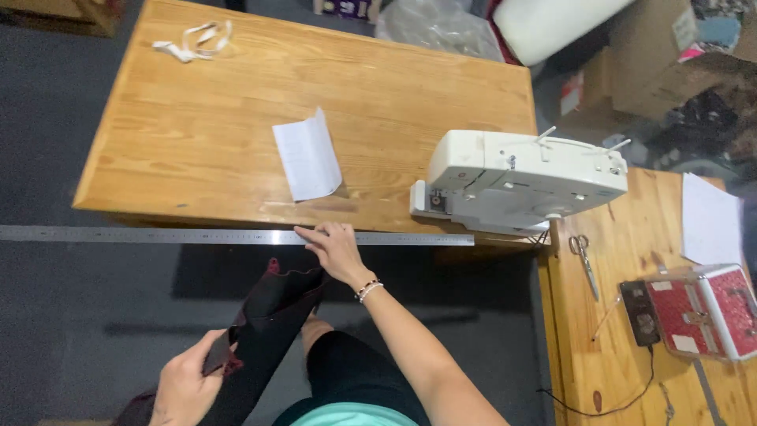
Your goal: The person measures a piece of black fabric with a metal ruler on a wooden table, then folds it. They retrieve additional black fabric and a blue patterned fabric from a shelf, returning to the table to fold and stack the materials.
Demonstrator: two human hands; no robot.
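A long strip of black fabric [268, 331] with a dark red edge stretches between my two hands. My left hand [185, 383] grips its lower end near my lap. My right hand [337, 251] pins the upper end against a long steel ruler [158, 236] that lies along the front edge of the wooden table [197, 134]. A bracelet circles my right wrist.
A white sewing machine [516, 181] stands at the table's right end. A folded white paper [307, 156] and a white elastic strip [193, 41] lie on the table. On the right-hand table are scissors [584, 263], a red case [706, 309], a black device [640, 313] and paper [710, 219].
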